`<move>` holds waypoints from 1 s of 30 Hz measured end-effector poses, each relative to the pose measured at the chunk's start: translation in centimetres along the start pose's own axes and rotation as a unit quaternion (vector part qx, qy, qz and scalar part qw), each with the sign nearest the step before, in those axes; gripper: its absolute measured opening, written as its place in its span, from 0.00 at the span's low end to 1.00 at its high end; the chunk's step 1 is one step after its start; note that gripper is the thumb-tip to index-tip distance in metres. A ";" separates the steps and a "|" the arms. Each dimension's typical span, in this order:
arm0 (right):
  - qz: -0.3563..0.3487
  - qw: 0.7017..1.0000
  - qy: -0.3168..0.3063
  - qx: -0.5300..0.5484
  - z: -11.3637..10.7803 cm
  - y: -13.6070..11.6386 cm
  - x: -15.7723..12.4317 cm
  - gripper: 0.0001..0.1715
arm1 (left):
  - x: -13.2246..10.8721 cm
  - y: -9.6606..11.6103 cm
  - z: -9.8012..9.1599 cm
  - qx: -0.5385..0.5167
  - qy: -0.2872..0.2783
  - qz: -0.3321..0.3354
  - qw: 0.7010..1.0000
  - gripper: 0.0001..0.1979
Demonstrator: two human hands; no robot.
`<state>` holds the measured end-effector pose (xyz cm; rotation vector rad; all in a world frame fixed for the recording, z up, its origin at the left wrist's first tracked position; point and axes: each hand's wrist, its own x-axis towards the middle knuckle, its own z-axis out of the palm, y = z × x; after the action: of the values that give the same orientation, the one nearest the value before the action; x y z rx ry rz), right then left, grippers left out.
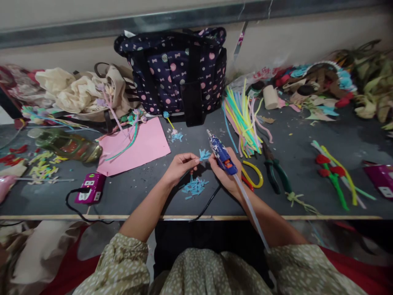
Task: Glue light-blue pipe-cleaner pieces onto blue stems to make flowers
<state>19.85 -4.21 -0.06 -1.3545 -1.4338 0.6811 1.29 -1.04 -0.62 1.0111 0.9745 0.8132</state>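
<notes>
Between the fingertips of my left hand (183,166) is a small blue pipe-cleaner flower (204,154), pinched at its near side. My right hand (225,170) is wrapped round a blue glue gun (219,149), its nozzle pointing up and away from me. A long clear glue stick (250,209) runs out of the gun's back over my right forearm. My right fingertips are close to the flower; whether they touch it I cannot tell. Below my hands lies a pile of short blue pipe-cleaner pieces (195,187).
A dark patterned bag (172,78) stands at the back with a phone (192,104) against it. Pink paper (144,143), a bottle (67,145) and a purple power socket (90,188) lie left. Rightward are long pipe cleaners (244,123), pliers (274,170), yellow-handled scissors (254,172) and red flowers (330,166).
</notes>
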 end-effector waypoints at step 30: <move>0.007 1.000 -0.021 -0.008 -0.3 0.0 0.1 0.13 | -0.2 1.0 -0.2 0.037 0.002 0.017 0.999 0.12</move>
<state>20.08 -4.20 0.08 -1.3698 -1.4670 0.7121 0.96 -0.85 0.31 1.0918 0.9998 0.8119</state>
